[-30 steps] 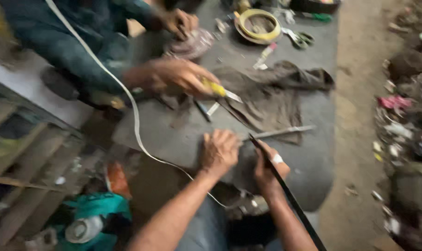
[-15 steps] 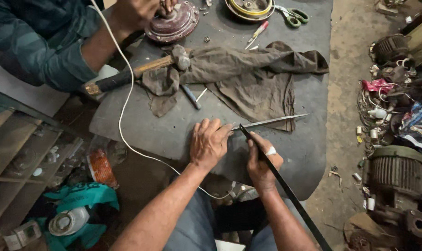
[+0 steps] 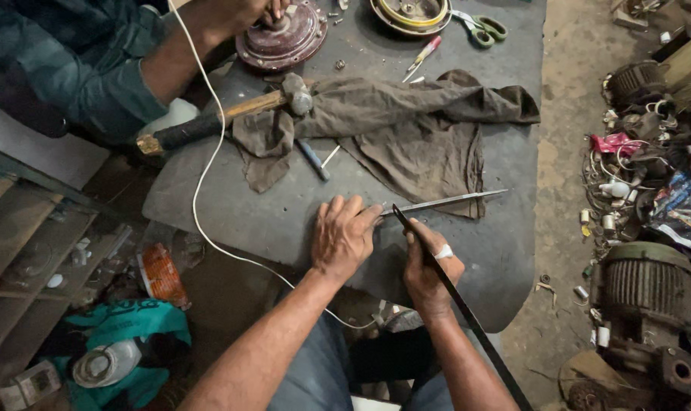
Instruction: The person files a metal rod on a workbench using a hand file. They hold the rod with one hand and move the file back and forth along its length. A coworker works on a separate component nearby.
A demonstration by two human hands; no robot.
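Now both hands are working at lower centre of the grey mat (image 3: 208, 205).

The left hand (image 3: 344, 237) is lying flat, fingers pressing the metal file (image 3: 446, 202) against the mat; the right hand (image 3: 430, 268) is clenching a long black strip (image 3: 467, 320). Compared with earlier, both hands are staying put; the co-worker's hammer (image 3: 223, 118) is resting on the brown rag (image 3: 414, 129), upper centre.

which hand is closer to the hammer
Left. The left hand lies flat on the mat below the hammer, while the right hand sits further right, gripping a dark strip.
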